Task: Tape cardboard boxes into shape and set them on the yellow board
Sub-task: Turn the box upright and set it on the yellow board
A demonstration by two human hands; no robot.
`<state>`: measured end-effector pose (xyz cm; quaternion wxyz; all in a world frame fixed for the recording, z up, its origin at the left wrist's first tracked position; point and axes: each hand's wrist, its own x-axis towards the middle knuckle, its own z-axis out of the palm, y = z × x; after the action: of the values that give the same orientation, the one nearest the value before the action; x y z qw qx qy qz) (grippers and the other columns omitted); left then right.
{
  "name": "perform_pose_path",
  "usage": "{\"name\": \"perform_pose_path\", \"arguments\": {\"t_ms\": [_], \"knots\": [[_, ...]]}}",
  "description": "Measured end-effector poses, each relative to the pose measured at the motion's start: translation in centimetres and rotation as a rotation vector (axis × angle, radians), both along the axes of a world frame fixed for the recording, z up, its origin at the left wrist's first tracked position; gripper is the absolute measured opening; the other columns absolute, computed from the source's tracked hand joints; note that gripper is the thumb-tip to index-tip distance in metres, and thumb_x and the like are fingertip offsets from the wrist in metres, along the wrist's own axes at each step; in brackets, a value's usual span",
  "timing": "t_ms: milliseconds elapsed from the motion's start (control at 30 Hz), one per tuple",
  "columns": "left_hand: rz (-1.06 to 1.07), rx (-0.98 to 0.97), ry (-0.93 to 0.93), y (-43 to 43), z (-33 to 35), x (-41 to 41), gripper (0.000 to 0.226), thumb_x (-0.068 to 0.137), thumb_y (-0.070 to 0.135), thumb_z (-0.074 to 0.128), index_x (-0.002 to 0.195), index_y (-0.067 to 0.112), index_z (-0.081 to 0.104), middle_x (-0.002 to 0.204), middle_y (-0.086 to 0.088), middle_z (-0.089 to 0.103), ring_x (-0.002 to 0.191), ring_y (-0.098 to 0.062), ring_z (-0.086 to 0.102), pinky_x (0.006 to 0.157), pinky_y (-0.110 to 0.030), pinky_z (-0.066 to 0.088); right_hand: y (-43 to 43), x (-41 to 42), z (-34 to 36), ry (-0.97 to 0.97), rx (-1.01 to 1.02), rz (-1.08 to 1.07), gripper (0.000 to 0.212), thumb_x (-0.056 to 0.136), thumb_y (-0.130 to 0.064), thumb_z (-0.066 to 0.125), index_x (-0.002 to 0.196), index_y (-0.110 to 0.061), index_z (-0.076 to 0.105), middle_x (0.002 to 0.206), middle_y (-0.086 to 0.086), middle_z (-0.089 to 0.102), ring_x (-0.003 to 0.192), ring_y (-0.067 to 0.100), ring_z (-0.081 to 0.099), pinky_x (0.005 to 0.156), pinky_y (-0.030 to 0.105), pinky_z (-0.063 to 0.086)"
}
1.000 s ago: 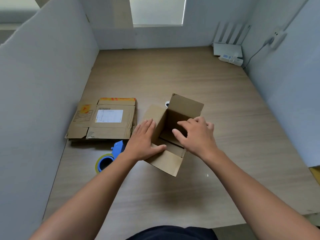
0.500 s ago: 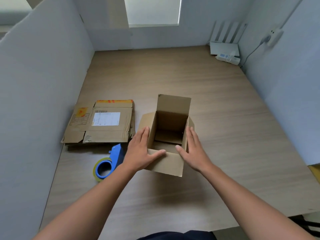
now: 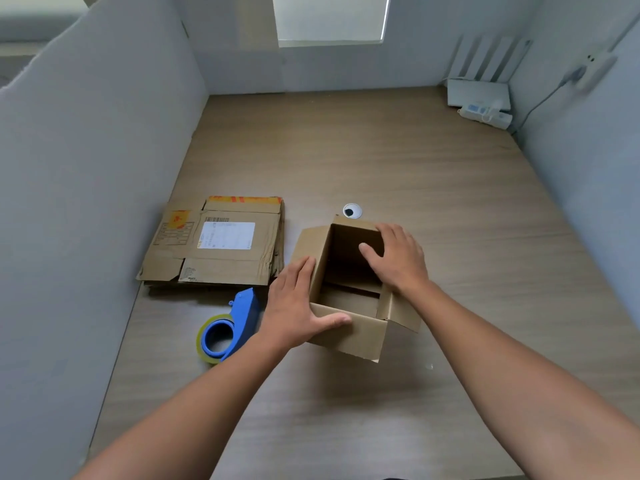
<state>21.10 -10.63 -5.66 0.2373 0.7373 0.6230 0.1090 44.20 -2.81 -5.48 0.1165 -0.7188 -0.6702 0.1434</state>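
A small brown cardboard box (image 3: 349, 332) stands open on the wooden table, its flaps spread. My left hand (image 3: 297, 306) lies flat against the box's left side, thumb over the near flap. My right hand (image 3: 398, 258) presses the far flap with straight fingers, folding it inward over the opening. A blue tape dispenser (image 3: 230, 327) with a roll of clear tape lies just left of my left hand. The yellow board is not in view.
A stack of flattened cardboard boxes (image 3: 218, 244) lies at the left by the white partition (image 3: 86, 202). A round white cable hole (image 3: 352, 211) sits behind the box. A white router (image 3: 479, 93) and a power strip (image 3: 485, 116) occupy the far right corner.
My right hand left the box's right side and moved onto the far flap, pushing it down. The right flap has swung outward. My left hand stays on the left side.
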Motion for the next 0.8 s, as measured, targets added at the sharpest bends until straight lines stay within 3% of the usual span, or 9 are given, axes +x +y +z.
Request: {"name": "perform_pose_path", "arguments": {"t_ms": [167,233,300,367,433,500,567,700,800], "knots": [[-0.029,-0.02,-0.046,0.1,0.3,-0.3,0.123,0.064,0.1,0.043,0.161,0.03,0.013,0.163,0.011,0.009,0.153,-0.017,0.008,0.127,-0.047,0.011,-1.2,1.0,0.0,0.072,0.083,0.003,0.075,0.093,-0.058,0.048,0.155,-0.02,0.033,0.163,0.004,0.03,0.153,0.027,0.02,0.125,0.047,0.017],[0.03,-0.037,-0.137,0.4,0.9,-0.5,0.103,0.075,0.092,0.037,0.159,0.033,0.025,0.163,0.008,0.009,0.153,-0.018,0.006,0.125,-0.052,0.014,-3.8,1.3,0.6,0.152,0.211,-0.148,0.081,0.091,-0.05,0.059,0.157,-0.017,0.027,0.163,0.011,0.026,0.153,0.031,0.017,0.124,0.051,0.017],[0.2,0.044,-0.232,1.0,1.5,-0.8,0.087,0.084,0.077,0.05,0.156,0.033,0.03,0.164,0.0,0.011,0.153,-0.021,0.01,0.125,-0.05,0.018,-6.8,1.2,1.8,0.242,0.209,-0.338,0.09,0.087,-0.045,0.069,0.158,-0.019,0.021,0.161,0.016,0.022,0.151,0.034,0.018,0.123,0.052,0.017],[0.352,0.029,-0.312,2.0,2.2,-1.0,0.091,0.087,0.052,0.072,0.16,0.029,0.022,0.164,-0.007,0.018,0.151,-0.023,0.021,0.121,-0.041,0.026,-9.5,1.8,2.6,0.41,0.081,-0.47,0.099,0.086,-0.04,0.075,0.16,-0.023,0.011,0.159,0.014,0.018,0.148,0.032,0.021,0.121,0.048,0.023],[0.446,-0.161,-0.488,3.5,2.8,-1.1,0.08,0.087,0.036,0.079,0.154,0.017,0.039,0.154,-0.01,0.045,0.136,-0.024,0.049,0.107,-0.034,0.046,-11.6,2.7,3.0,0.745,-0.064,-0.607,0.1,0.087,-0.032,0.077,0.16,-0.025,0.009,0.155,0.009,0.027,0.14,0.028,0.038,0.112,0.041,0.039],[0.531,-0.428,-0.775,4.4,3.0,-0.6,0.048,0.089,0.027,0.078,0.132,0.013,0.06,0.13,-0.012,0.066,0.111,-0.027,0.067,0.079,-0.034,0.06,-13.1,3.4,3.0,1.112,-0.205,-0.754,0.081,0.09,-0.025,0.075,0.155,-0.016,0.026,0.138,0.007,0.052,0.119,0.027,0.059,0.094,0.042,0.054],[0.543,-0.569,-0.912,4.2,3.3,0.3,0.035,0.092,0.019,0.074,0.125,0.014,0.063,0.122,-0.012,0.068,0.106,-0.03,0.068,0.069,-0.037,0.062,-14.3,3.4,2.7,1.309,-0.295,-0.808,0.049,0.094,-0.016,0.069,0.138,-0.009,0.049,0.117,0.009,0.067,0.102,0.026,0.066,0.085,0.046,0.058],[0.462,-0.524,-0.903,2.9,5.1,3.9,0.031,0.096,0.014,0.068,0.127,0.016,0.061,0.117,-0.007,0.065,0.105,-0.028,0.065,0.073,-0.042,0.064,-15.9,4.7,2.9,1.393,-0.198,-0.888,0.026,0.099,-0.008,0.059,0.125,-0.011,0.054,0.118,0.014,0.066,0.108,0.033,0.064,0.09,0.055,0.056],[0.391,-0.533,-0.916,1.4,6.8,7.6,0.02,0.097,0.011,0.065,0.117,0.017,0.064,0.111,-0.008,0.069,0.096,-0.026,0.068,0.073,-0.042,0.064,-17.9,7.7,3.6,1.345,-0.136,-0.934,0.021,0.101,-0.009,0.057,0.121,-0.015,0.055,0.12,0.012,0.066,0.108,0.034,0.065,0.08,0.049,0.057]]}}
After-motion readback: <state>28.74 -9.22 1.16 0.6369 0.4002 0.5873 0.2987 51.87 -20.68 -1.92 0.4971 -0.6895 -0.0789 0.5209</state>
